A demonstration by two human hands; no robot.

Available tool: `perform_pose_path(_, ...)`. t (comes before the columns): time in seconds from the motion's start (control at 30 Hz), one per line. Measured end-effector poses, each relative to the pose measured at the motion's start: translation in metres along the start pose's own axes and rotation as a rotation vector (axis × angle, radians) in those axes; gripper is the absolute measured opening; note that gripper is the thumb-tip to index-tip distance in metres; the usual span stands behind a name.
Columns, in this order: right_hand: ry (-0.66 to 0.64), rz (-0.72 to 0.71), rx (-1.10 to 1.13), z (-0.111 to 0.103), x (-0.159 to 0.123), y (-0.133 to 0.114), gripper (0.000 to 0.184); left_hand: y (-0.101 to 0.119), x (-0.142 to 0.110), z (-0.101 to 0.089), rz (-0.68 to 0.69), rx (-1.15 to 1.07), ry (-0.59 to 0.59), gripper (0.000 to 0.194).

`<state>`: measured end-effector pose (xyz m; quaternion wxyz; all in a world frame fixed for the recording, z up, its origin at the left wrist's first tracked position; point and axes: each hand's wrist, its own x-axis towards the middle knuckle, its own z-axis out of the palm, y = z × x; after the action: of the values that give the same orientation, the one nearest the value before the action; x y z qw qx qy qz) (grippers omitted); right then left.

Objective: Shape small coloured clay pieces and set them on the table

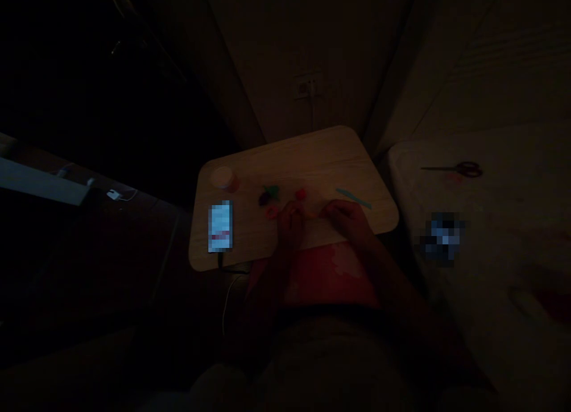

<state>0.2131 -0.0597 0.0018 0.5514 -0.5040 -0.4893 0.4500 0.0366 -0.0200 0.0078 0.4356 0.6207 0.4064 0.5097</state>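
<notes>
In dim light, both hands are over a small wooden table (307, 156). My left hand (291, 223) is closed, and so is my right hand (347, 216), its fingers pinched together. A thin orange strand (313, 215) stretches between their fingertips; its material is too dark to make out. Just beyond my left hand sits a small red lump (300, 194). Left of it lie a pinkish-red ring shape (270, 212), a green piece (272, 192) and a dark lump (264, 198). Beyond my right hand, a flat teal stick-like tool (353, 198) rests at a slant.
A pale round tub (222, 178) stands at the table's far left, with a lit phone (220, 226) near it. Scissors (459, 169) and a blurred item (444, 236) lie on the pale surface at right. A wall socket (307, 88) holds a plugged-in cable.
</notes>
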Motion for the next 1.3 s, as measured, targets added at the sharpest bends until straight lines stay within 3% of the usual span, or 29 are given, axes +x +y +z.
perform_pose_path(0.37,0.005,-0.007,-0.018,-0.001,0.001,0.002,0.038,-0.005,0.004,0.006,-0.117,-0.303,-0.047,0.063)
perform_pose_path(0.73,0.002,0.006,0.015,-0.001,0.001,0.001,0.032,0.008,0.004,0.005,-0.111,-0.182,-0.089,0.055)
perform_pose_path(1.13,0.008,0.004,0.011,-0.001,0.000,0.001,0.031,-0.002,0.004,0.000,-0.039,-0.051,-0.017,0.062)
perform_pose_path(1.3,0.001,0.001,0.000,-0.001,-0.001,0.001,0.032,-0.012,0.005,0.000,0.042,-0.229,0.020,0.052)
